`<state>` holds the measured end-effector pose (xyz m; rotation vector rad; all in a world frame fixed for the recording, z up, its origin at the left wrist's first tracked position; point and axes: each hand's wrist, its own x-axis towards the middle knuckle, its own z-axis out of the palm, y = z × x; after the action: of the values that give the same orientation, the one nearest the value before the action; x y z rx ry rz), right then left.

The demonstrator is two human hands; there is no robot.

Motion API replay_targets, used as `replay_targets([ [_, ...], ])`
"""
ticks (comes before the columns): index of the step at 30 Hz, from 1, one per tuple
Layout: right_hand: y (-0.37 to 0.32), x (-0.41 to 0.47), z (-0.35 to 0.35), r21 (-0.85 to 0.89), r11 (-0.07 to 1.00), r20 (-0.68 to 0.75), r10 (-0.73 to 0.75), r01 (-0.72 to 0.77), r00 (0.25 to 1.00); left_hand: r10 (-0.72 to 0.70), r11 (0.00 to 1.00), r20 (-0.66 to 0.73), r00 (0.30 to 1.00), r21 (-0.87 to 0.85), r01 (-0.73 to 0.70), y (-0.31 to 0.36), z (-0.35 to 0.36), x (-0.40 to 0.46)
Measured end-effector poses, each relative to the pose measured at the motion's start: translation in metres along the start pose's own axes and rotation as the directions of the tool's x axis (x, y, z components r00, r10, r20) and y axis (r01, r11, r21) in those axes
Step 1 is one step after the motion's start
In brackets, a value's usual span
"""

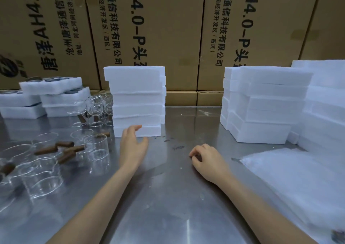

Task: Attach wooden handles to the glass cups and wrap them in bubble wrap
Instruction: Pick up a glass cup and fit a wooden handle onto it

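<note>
The glass cups (97,148) are gathered on the left part of the steel tabletop (179,197), well to the left of both hands. They stand upright, mouths up. Brown wooden handles (64,144) are seen among them; most lie roughly level, their long axes running left to right or slanting slightly, and some appear fixed to cup sides, though which ones cannot be told through the glass. A second cluster of cups (97,107) stands farther back, beside the middle foam stack.

The left hand (133,146) is raised above the tabletop just in front of the middle stack of white foam blocks (136,102). Its fingers (137,127) are spread and loosely bent, nothing is held, and the fingertips are close to the lowest block; contact cannot be confirmed. The nearest cup is just to the left of this hand, not touched.

The right hand (207,161) rests on the tabletop near the centre, its fingers curled under with the tips on the metal; nothing is seen in its grip.

To the right of that hand a pile of white wrap sheets (291,180) lies flat. Behind it a taller foam stack (261,103) is placed, with more foam at the far right. At far left, foam trays (52,86) are stacked. Printed cardboard boxes (149,29) form a wall behind everything.
</note>
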<state>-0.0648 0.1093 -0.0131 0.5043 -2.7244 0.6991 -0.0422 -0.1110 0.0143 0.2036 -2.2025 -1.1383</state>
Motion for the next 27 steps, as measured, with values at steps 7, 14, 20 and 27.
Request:
replay_targets([
  [7, 0.004, 0.003, 0.003, 0.049, 0.999, 0.001, 0.009, -0.009, 1.000, 0.070, 0.745, -0.120, 0.990, 0.666, 0.028, -0.017, -0.038, 0.009],
  [14, 0.006, 0.004, 0.003, 0.070, 0.997, -0.004, 0.012, -0.011, 1.000, 0.094, 0.734, 0.036, 0.995, 0.673, -0.094, -0.018, -0.025, 0.003],
  [20, 0.007, 0.006, 0.003, 0.098, 0.994, 0.007, 0.038, -0.038, 0.999, 0.231, 0.823, 0.258, 0.938, 0.462, -0.330, 0.009, 0.004, -0.020],
  [27, 0.008, 0.009, -0.001, 0.429, 0.894, -0.073, 0.178, -0.130, 0.981, 0.492, 0.845, 0.364, 0.791, 0.018, -0.534, 0.033, 0.029, -0.047],
])
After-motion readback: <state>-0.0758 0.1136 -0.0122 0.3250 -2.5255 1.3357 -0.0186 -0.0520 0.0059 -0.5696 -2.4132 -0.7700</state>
